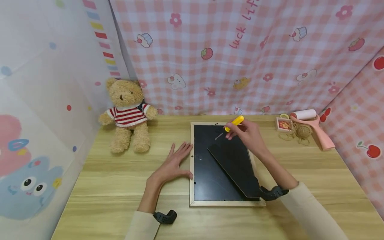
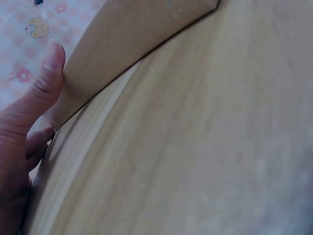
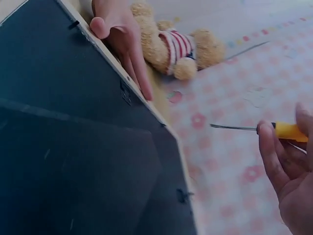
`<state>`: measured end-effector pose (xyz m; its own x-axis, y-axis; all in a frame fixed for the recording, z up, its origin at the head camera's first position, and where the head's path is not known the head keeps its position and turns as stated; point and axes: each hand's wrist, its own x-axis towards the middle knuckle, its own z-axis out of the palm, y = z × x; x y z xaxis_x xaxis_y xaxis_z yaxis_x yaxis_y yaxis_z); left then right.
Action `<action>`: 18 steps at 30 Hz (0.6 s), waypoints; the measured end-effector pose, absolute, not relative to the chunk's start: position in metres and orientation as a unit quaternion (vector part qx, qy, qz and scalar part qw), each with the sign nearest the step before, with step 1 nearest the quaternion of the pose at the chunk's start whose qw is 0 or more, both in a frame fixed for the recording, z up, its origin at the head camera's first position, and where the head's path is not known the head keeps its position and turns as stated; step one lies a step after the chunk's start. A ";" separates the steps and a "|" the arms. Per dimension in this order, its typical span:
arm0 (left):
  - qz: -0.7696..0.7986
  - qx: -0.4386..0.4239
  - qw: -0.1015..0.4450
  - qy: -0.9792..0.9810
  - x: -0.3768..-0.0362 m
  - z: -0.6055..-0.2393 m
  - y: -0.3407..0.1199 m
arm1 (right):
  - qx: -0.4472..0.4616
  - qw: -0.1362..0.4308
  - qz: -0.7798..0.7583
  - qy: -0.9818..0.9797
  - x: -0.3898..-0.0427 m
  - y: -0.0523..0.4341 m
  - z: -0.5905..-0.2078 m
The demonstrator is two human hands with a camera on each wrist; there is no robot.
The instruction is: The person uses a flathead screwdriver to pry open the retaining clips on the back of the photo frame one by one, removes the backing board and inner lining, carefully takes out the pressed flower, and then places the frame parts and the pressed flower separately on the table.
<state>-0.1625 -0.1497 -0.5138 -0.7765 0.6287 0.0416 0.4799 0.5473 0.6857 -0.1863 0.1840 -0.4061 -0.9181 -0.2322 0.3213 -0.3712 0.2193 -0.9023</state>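
A picture frame (image 1: pixel 192 195) with a pale wooden rim lies back up on the table. Its black backing board (image 1: pixel 207 180) carries a black easel stand (image 1: pixel 237 166), tilted slightly away from the board. With fingers and thumb spread, my left hand (image 1: pixel 172 168) touches the frame's left edge; the left wrist view shows the thumb (image 2: pixel 46 83) against the side of the rim. My right hand (image 1: pixel 247 136) pinches a screwdriver (image 1: pixel 235 123) by its yellow handle above the upper part of the board. The thin metal shaft (image 3: pixel 234 127) points left, apart from the frame in the right wrist view.
A teddy bear (image 1: pixel 129 116) in a striped shirt sits at the back left. Toward the back right lie a ball of twine (image 1: pixel 303 131), a small box (image 1: pixel 283 124) and a pink-handled lint roller (image 1: pixel 322 133). A checked cloth (image 1: pixel 192 73) hangs behind the table.
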 end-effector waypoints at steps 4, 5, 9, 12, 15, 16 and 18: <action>0.357 0.318 0.103 0.872 -0.163 -0.515 -0.149 | 0.164 0.014 0.624 -0.764 -0.204 0.168 -0.413; 0.358 0.318 0.103 0.872 -0.163 -0.515 -0.150 | 0.156 0.001 0.626 -0.764 -0.208 0.164 -0.414; 0.360 0.319 0.098 0.871 -0.164 -0.515 -0.149 | 0.137 -0.055 0.638 -0.756 -0.221 0.154 -0.424; 0.362 0.317 0.096 0.871 -0.163 -0.515 -0.148 | 0.130 -0.088 0.643 -0.750 -0.226 0.148 -0.435; 0.356 0.314 0.099 0.875 -0.161 -0.512 -0.148 | 0.128 -0.105 0.644 -0.747 -0.228 0.143 -0.447; 0.354 0.315 0.098 0.875 -0.161 -0.512 -0.148 | 0.126 -0.108 0.647 -0.744 -0.227 0.142 -0.450; 0.349 0.316 0.100 0.877 -0.161 -0.510 -0.148 | 0.126 -0.113 0.655 -0.737 -0.227 0.141 -0.454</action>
